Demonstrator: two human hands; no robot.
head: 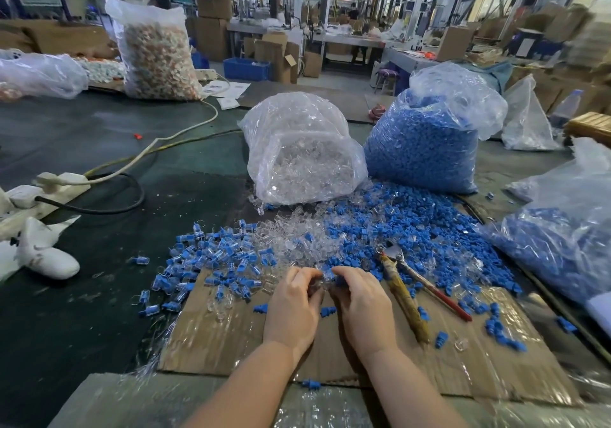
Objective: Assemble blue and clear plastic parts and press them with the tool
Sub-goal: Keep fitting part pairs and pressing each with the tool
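Observation:
My left hand [292, 305] and my right hand [362, 305] meet over a cardboard sheet [231, 338], fingers curled. Between the fingertips sits a small clear plastic part [322, 281] with a blue part [338, 280] on the right-hand side. Just beyond lie a heap of loose clear parts [291, 239] and a spread of loose blue parts [406, 229]. Joined blue-and-clear pieces [211, 259] are piled to the left. The pliers-like tool [405, 290], with a tan handle and a red handle, lies on the cardboard right of my right hand.
A bag of clear parts [301, 153] and a bag of blue parts [426, 143] stand behind the heaps. Another bag of blue parts [562, 242] lies at the right. A power strip with cables [49, 193] and white gloves [46, 255] lie at the left.

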